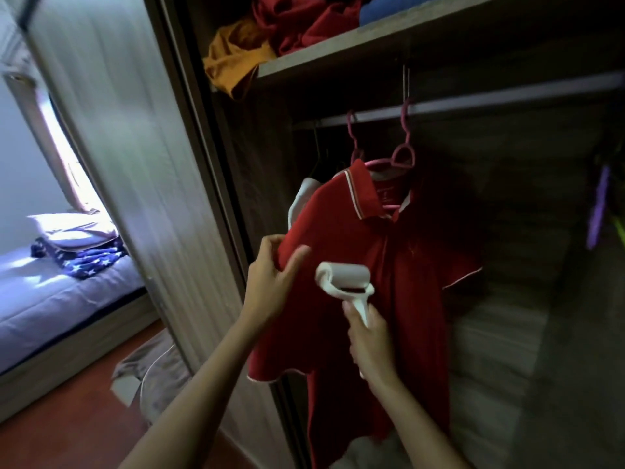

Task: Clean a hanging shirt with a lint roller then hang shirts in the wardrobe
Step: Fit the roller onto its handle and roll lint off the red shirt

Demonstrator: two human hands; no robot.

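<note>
your left hand [270, 275], mid-frame, pinches the shoulder of the red polo shirt [389, 292], fingers clamped on cloth; keep it taut so the fabric lies flat. just right, the lint roller [343, 275] touches the chest, your right hand [368, 343] wrapped tight round its handle; i'd roll downward in straight overlapping strokes, light pressure. counts: one roller, one red shirt at frame centre, a white garment [301, 198] behind it, two pink hangers [402, 157] on the rail [507, 96].
</note>
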